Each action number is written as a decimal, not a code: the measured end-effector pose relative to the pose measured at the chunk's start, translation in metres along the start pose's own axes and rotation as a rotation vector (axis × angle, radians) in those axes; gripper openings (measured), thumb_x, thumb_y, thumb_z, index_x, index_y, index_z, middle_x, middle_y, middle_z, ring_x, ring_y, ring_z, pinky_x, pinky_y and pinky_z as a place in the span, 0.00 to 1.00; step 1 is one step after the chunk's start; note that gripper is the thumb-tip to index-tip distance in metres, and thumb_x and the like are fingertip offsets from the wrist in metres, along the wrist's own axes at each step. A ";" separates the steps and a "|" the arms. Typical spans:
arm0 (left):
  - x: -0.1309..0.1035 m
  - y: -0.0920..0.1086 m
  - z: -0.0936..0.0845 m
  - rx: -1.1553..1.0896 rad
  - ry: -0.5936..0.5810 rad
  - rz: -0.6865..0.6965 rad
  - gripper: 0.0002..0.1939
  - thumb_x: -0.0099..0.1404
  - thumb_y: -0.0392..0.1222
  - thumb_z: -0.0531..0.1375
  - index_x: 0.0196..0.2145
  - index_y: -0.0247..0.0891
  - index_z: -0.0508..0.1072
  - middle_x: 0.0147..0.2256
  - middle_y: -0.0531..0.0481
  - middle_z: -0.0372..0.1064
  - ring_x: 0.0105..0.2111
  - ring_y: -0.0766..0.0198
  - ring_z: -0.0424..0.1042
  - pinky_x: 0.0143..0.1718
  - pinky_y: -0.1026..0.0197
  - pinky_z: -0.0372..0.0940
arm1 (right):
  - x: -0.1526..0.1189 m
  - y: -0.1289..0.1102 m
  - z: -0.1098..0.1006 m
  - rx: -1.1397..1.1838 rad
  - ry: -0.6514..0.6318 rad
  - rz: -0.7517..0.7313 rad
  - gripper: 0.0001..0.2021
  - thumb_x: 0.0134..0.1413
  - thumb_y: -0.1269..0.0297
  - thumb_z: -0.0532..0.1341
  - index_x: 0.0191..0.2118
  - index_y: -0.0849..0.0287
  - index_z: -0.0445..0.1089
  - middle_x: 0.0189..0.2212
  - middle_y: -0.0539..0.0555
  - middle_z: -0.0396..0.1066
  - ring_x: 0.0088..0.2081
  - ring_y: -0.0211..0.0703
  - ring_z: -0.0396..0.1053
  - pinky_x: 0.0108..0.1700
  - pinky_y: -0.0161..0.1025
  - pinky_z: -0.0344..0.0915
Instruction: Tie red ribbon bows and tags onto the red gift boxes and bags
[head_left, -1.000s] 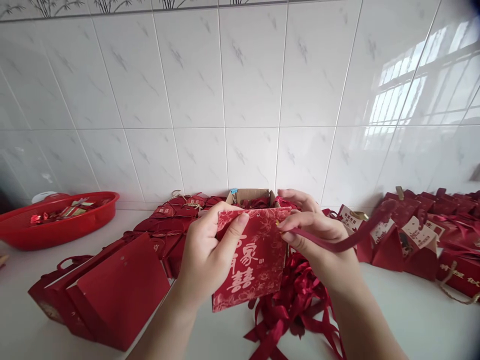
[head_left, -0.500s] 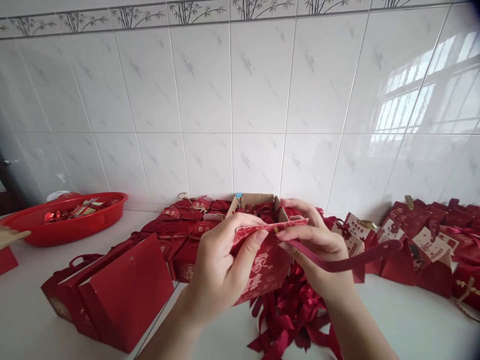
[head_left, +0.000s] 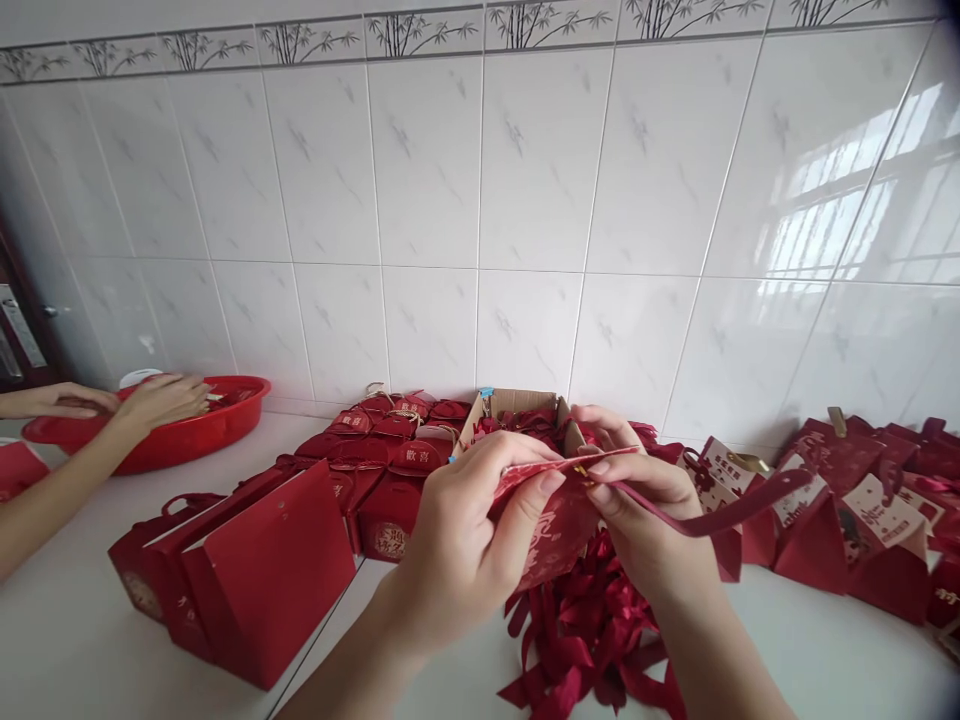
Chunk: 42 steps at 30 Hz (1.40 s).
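A red gift box (head_left: 559,545) with pale printed characters is held up in front of me, tilted. My left hand (head_left: 480,530) grips its upper edge, thumb on the near face. My right hand (head_left: 649,510) pinches a dark red strap (head_left: 720,522) close to a small gold fastener (head_left: 580,470) at the box's top edge. The strap's loose end sticks out to the right across the back of that hand. Below the box lies a heap of dark red ribbons (head_left: 585,640) on the white table (head_left: 442,670).
Another person's hands (head_left: 161,400) reach into a red basin (head_left: 251,410) at the left. Red boxes (head_left: 270,580) stand front left, with rows of finished-looking boxes (head_left: 397,455) behind. A cardboard box (head_left: 525,402) is at the back; more red boxes (head_left: 877,555) line the right.
The view has shifted slightly left. The held box tips flatter, hiding more of its printed face. The other person's hands have come over the red basin.
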<state>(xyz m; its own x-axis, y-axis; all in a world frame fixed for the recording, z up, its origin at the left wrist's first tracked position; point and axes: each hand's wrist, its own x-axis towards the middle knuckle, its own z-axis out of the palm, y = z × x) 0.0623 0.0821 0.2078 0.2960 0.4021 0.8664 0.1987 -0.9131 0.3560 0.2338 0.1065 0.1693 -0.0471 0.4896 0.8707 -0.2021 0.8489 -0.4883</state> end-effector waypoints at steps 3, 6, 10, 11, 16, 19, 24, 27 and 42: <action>0.000 0.000 0.000 0.003 -0.009 0.007 0.06 0.68 0.30 0.56 0.41 0.35 0.71 0.37 0.53 0.73 0.41 0.73 0.73 0.46 0.74 0.65 | -0.002 0.002 0.001 0.061 0.018 0.033 0.12 0.55 0.71 0.65 0.39 0.41 0.77 0.43 0.49 0.75 0.59 0.43 0.63 0.58 0.45 0.64; 0.000 0.000 -0.001 0.003 -0.014 0.031 0.06 0.67 0.30 0.56 0.40 0.34 0.71 0.37 0.52 0.74 0.40 0.74 0.73 0.45 0.74 0.65 | -0.003 0.003 0.002 0.088 0.032 0.042 0.12 0.56 0.71 0.65 0.39 0.41 0.77 0.35 0.49 0.75 0.59 0.43 0.63 0.56 0.44 0.65; 0.001 0.000 -0.001 0.014 -0.016 0.060 0.05 0.67 0.29 0.56 0.40 0.33 0.70 0.36 0.52 0.74 0.40 0.74 0.73 0.44 0.75 0.65 | -0.003 0.005 0.001 0.055 0.023 0.000 0.14 0.56 0.72 0.64 0.39 0.40 0.77 0.30 0.49 0.75 0.59 0.43 0.63 0.55 0.45 0.65; 0.001 0.000 -0.001 0.019 -0.015 0.065 0.05 0.67 0.29 0.56 0.40 0.33 0.70 0.36 0.52 0.74 0.40 0.73 0.74 0.44 0.75 0.65 | -0.003 0.005 0.000 0.048 0.021 -0.011 0.14 0.56 0.72 0.65 0.39 0.40 0.77 0.30 0.49 0.75 0.59 0.42 0.63 0.55 0.44 0.66; 0.000 -0.005 -0.002 0.053 -0.024 0.120 0.05 0.68 0.30 0.56 0.39 0.33 0.71 0.35 0.51 0.73 0.39 0.71 0.74 0.44 0.72 0.66 | -0.005 0.003 0.003 0.072 0.053 0.074 0.13 0.56 0.71 0.64 0.39 0.39 0.77 0.38 0.49 0.75 0.58 0.42 0.64 0.51 0.41 0.68; 0.000 -0.009 -0.002 0.064 -0.021 0.171 0.05 0.67 0.29 0.57 0.39 0.33 0.71 0.36 0.50 0.73 0.39 0.70 0.74 0.45 0.70 0.67 | -0.007 -0.001 0.007 0.100 0.087 0.109 0.13 0.56 0.70 0.65 0.39 0.39 0.77 0.48 0.48 0.72 0.56 0.39 0.64 0.50 0.37 0.69; -0.001 -0.010 -0.005 0.056 -0.050 0.227 0.05 0.67 0.28 0.57 0.40 0.33 0.70 0.39 0.48 0.74 0.41 0.69 0.73 0.45 0.69 0.68 | -0.007 -0.003 0.012 0.138 0.113 0.116 0.11 0.55 0.69 0.66 0.37 0.39 0.78 0.47 0.47 0.72 0.55 0.37 0.65 0.49 0.33 0.68; -0.002 -0.010 -0.006 0.054 -0.055 0.235 0.06 0.67 0.28 0.57 0.40 0.33 0.70 0.39 0.48 0.74 0.41 0.69 0.73 0.45 0.69 0.68 | -0.008 -0.002 0.013 0.130 0.121 0.119 0.12 0.56 0.69 0.65 0.38 0.38 0.78 0.50 0.47 0.70 0.54 0.38 0.65 0.49 0.35 0.68; -0.001 -0.006 -0.051 -0.003 -0.464 0.019 0.07 0.65 0.30 0.59 0.32 0.39 0.73 0.45 0.47 0.74 0.46 0.63 0.74 0.44 0.66 0.69 | 0.005 -0.032 -0.016 -0.452 -0.090 -0.554 0.12 0.60 0.72 0.60 0.46 0.56 0.77 0.39 0.60 0.76 0.40 0.54 0.76 0.41 0.53 0.72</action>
<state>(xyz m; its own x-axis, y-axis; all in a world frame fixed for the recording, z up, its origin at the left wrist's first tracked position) 0.0134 0.0835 0.2229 0.6868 0.3717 0.6246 0.1867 -0.9207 0.3427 0.2553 0.0854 0.1886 -0.1395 -0.0387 0.9895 0.2040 0.9767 0.0670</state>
